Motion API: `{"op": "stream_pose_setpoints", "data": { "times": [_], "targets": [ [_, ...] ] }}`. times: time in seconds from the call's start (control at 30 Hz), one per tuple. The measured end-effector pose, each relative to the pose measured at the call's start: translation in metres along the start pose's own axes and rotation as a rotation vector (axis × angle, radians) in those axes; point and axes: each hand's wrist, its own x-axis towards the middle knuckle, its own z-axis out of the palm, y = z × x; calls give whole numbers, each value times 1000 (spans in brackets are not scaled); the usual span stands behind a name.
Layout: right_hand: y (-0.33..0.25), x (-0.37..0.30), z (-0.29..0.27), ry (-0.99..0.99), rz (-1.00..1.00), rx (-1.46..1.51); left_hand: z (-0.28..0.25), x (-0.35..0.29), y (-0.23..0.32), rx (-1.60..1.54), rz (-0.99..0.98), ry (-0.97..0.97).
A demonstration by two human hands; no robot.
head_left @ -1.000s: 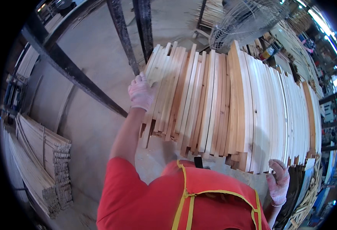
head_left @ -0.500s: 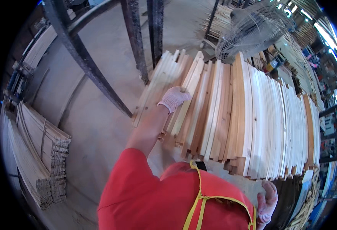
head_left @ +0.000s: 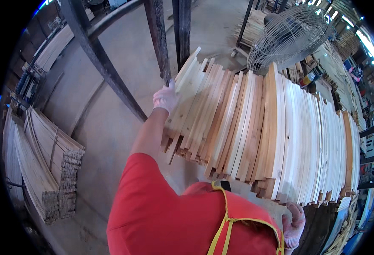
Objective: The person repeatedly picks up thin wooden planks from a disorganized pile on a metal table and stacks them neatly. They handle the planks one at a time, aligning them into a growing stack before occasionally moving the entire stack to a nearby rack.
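My left hand (head_left: 165,98), in a pale knitted glove, is closed at the left edge of a wide layer of wooden strips (head_left: 244,123). It grips a pale wooden strip (head_left: 187,66) whose far end juts beyond its neighbours and slants to the right. Part of this strip is hidden behind the hand. My right hand (head_left: 294,225), also gloved and stained reddish, hangs by the near ends of the white strips (head_left: 299,144). Its fingers are loosely curled and apart from the thumb, with nothing visible in them.
Dark metal posts (head_left: 99,63) stand close beyond my left hand. A large caged fan (head_left: 289,38) is behind the strips. Stacked long boards (head_left: 55,165) lie on the floor at left. More timber (head_left: 340,68) lies at the far right.
My left hand has moved left from the middle strips to the layer's left edge, carrying a strip there. My right hand has hardly moved. The view has shifted slightly.
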Motion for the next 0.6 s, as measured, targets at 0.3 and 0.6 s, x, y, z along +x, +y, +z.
{"op": "stream_pose_setpoints", "data": {
  "times": [0.3, 0.6],
  "targets": [
    [10, -10, -18, 64, 41, 46, 40, 22, -42, -195, -93, 81],
    [29, -17, -35, 33, 286, 360, -33, 59, 65, 43, 393, 668]
  ]
}}
